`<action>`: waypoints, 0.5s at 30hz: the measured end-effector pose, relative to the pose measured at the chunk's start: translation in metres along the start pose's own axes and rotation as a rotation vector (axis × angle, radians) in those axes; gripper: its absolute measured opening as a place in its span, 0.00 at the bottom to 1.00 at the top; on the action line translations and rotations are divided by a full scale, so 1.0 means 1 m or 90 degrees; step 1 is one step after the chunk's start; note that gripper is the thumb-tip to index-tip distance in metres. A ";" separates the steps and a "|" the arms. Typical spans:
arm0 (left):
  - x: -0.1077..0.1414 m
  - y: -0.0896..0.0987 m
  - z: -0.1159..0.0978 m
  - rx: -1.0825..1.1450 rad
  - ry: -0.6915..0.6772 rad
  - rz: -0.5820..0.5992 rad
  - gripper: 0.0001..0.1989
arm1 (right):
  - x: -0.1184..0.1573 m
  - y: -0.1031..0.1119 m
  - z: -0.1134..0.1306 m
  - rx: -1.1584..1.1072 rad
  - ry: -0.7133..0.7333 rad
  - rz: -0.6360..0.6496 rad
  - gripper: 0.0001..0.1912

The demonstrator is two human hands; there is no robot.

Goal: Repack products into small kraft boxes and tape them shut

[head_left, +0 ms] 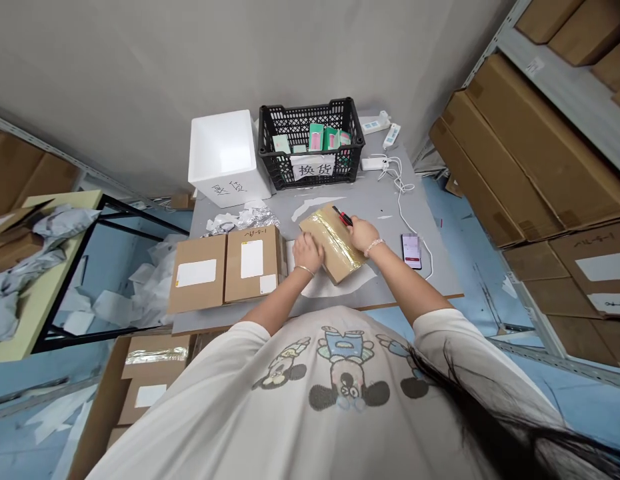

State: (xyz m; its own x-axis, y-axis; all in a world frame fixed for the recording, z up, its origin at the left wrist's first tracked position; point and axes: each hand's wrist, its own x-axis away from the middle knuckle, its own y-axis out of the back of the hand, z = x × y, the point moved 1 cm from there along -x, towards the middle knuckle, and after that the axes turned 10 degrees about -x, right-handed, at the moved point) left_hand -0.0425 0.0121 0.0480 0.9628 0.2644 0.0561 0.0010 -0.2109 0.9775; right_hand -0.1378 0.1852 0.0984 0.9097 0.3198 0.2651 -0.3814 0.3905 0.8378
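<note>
1. The taped box (335, 248) lay at a slant on the grey table (430, 217), near its front edge, between the hands.
2. The left hand (309, 253) rested on the box's left side, fingers bent; how far they closed could not be told.
3. The right hand (365, 235) was closed around a red-and-black tool (344, 217), over the box's far right part.
4. Two closed boxes (253, 267) stood just beside the left hand, crowding that side, with crumpled wrapping (250, 217) behind them.
5. Beyond the taped box, a black basket (346, 171) holding small green-and-pink packs and a white bin (225, 180) took up the back.
6. To the right, a phone (411, 251) lay face up, a white cable (401, 190) running past it.
</note>
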 end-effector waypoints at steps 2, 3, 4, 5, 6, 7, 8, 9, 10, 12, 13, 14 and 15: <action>-0.023 0.004 -0.001 -0.039 -0.046 0.001 0.32 | -0.002 -0.004 0.014 0.013 0.030 0.024 0.21; -0.034 0.003 -0.001 -0.050 -0.061 0.016 0.33 | -0.004 -0.006 0.021 0.019 0.043 0.033 0.23; -0.042 0.001 -0.001 -0.055 -0.070 0.036 0.34 | -0.007 -0.009 0.026 0.026 0.055 0.039 0.26; -0.049 -0.002 -0.001 -0.055 -0.073 0.054 0.34 | -0.010 -0.011 0.031 0.036 0.067 0.045 0.28; -0.054 -0.005 0.000 -0.053 -0.074 0.068 0.34 | -0.013 -0.014 0.035 0.047 0.078 0.052 0.30; -0.057 -0.009 0.001 -0.050 -0.073 0.076 0.34 | -0.017 -0.016 0.038 0.058 0.086 0.061 0.31; -0.058 -0.013 0.002 -0.050 -0.072 0.080 0.34 | -0.021 -0.018 0.040 0.069 0.090 0.071 0.32; -0.059 -0.016 0.002 -0.051 -0.071 0.082 0.34 | -0.024 -0.019 0.042 0.078 0.092 0.080 0.33; -0.060 -0.018 0.003 -0.055 -0.071 0.081 0.34 | -0.027 -0.021 0.043 0.086 0.092 0.086 0.33; -0.060 -0.021 0.003 -0.066 -0.072 0.080 0.34 | -0.032 -0.023 0.045 0.097 0.094 0.092 0.33; -0.060 -0.022 0.003 -0.072 -0.072 0.078 0.34 | -0.033 -0.024 0.046 0.102 0.095 0.095 0.34; -0.061 -0.023 0.003 -0.078 -0.073 0.075 0.34 | -0.034 -0.024 0.047 0.106 0.097 0.098 0.34; -0.061 -0.023 0.003 -0.082 -0.072 0.071 0.34 | -0.035 -0.025 0.048 0.110 0.097 0.103 0.34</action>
State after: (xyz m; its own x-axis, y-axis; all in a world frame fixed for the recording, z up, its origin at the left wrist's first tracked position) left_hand -0.1005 -0.0017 0.0213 0.9793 0.1366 0.1492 -0.1348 -0.1093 0.9848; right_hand -0.1517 0.1226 0.0911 0.7992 0.4973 0.3376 -0.4738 0.1758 0.8629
